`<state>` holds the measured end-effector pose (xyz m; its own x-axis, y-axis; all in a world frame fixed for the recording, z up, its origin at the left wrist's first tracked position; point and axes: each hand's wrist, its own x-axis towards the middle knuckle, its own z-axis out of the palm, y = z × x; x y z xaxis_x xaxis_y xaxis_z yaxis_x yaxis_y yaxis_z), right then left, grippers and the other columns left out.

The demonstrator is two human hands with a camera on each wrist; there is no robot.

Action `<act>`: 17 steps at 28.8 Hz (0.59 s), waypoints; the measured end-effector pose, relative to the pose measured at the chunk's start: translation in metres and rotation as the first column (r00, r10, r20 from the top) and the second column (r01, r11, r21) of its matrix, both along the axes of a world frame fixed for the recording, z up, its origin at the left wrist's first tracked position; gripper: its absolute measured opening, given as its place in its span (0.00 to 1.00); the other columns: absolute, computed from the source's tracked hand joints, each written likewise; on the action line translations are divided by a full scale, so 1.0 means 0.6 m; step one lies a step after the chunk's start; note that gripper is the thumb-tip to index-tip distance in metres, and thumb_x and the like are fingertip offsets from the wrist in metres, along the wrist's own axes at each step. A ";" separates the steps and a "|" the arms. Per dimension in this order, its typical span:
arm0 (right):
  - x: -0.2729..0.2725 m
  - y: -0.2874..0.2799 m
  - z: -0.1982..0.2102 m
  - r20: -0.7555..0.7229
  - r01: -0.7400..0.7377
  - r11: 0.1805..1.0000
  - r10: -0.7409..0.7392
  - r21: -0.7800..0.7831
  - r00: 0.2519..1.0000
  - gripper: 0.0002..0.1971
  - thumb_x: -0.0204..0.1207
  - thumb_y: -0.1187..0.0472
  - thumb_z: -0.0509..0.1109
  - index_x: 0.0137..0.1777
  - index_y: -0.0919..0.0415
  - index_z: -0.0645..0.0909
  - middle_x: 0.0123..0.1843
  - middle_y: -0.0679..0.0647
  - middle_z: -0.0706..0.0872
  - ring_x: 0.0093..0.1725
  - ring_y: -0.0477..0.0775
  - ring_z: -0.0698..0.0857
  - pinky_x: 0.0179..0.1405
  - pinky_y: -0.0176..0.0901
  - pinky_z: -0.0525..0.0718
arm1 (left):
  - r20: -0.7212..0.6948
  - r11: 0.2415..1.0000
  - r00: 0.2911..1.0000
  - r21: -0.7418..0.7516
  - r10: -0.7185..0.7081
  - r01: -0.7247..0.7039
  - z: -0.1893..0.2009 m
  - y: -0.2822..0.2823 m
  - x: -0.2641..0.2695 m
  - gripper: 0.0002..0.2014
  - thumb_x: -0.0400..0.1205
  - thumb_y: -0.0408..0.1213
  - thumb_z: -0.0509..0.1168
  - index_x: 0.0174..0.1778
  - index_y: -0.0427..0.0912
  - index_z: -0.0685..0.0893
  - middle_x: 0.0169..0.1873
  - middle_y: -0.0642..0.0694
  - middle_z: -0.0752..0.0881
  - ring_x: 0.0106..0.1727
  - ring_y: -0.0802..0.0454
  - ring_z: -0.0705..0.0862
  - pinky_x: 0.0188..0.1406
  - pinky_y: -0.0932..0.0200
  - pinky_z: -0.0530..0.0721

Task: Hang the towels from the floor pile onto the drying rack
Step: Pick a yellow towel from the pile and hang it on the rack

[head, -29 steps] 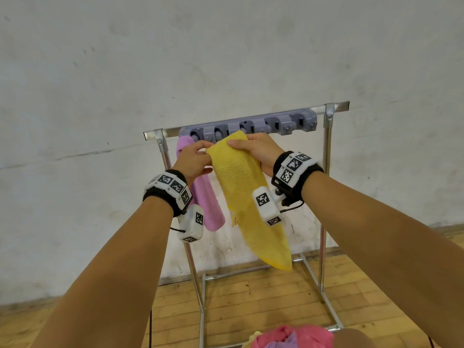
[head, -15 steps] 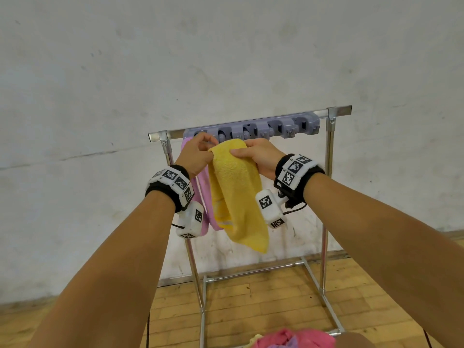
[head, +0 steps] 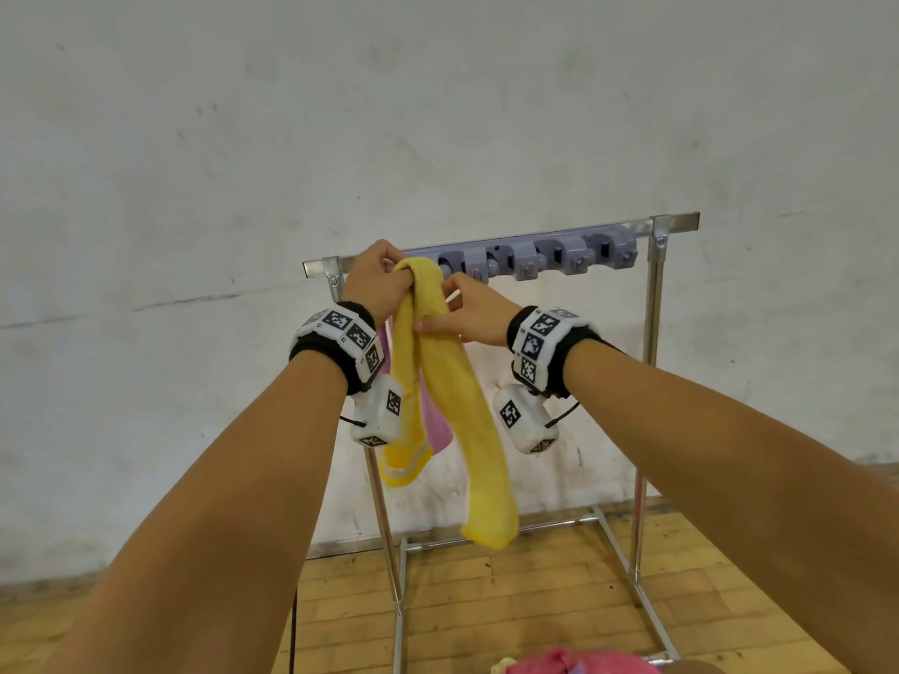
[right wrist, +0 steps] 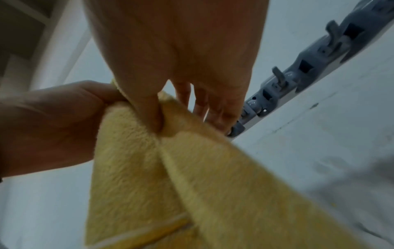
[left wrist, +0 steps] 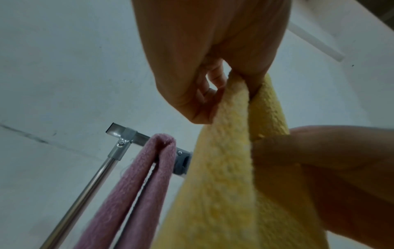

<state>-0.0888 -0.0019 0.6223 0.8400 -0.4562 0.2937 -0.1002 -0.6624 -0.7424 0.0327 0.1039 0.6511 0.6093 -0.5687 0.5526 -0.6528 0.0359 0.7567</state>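
White wall (head: 438,114) fills the background, wood floor (head: 511,605) below. Metal drying rack (head: 654,362) stands against the wall, top bar carrying a grey row of clip holders (head: 540,257). Yellow towel (head: 457,406) folded over at the top near the bar's left end, two tails hanging down; longer tail in front on the right, shorter one on the left with a pale stripe at its hem. Cannot tell if the fold already sits in a holder. Pink towel (left wrist: 136,185) hangs doubled over the bar just left of the yellow one, mostly hidden behind it in the head view. Towel pile (head: 569,664) pink, at the bottom edge on the floor. Left hand (head: 377,284) grip: fingers curled round the yellow fold at the top. Right hand (head: 474,316) grip: thumb and fingers pinching the yellow towel just below the fold. Both wrists wear marker bands (head: 540,340).
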 end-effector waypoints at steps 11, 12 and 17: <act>0.069 0.004 0.050 0.318 0.218 0.970 -0.173 -0.112 0.932 0.07 0.74 0.63 0.69 0.50 0.54 0.76 0.42 0.51 0.83 0.43 0.56 0.82 0.36 0.44 0.79 | 0.176 0.971 0.960 0.060 0.216 -0.230 0.042 0.039 0.063 0.05 0.71 0.35 0.68 0.37 0.46 0.77 0.29 0.50 0.77 0.31 0.54 0.75 0.26 0.62 0.69; 0.072 0.004 0.056 0.328 0.224 0.967 -0.173 -0.124 0.929 0.08 0.74 0.63 0.69 0.50 0.55 0.77 0.43 0.52 0.84 0.43 0.56 0.83 0.37 0.45 0.80 | 0.199 0.964 0.950 0.069 0.241 -0.259 0.042 0.041 0.070 0.04 0.74 0.33 0.67 0.40 0.44 0.79 0.28 0.50 0.77 0.30 0.55 0.74 0.25 0.63 0.69; 0.115 0.005 0.071 0.304 0.231 0.941 -0.152 -0.246 0.941 0.09 0.74 0.66 0.66 0.53 0.55 0.78 0.50 0.58 0.85 0.47 0.60 0.83 0.43 0.51 0.84 | 0.214 0.933 0.922 0.097 0.322 -0.348 0.037 0.037 0.115 0.07 0.76 0.28 0.62 0.44 0.44 0.81 0.30 0.51 0.78 0.31 0.56 0.75 0.26 0.64 0.70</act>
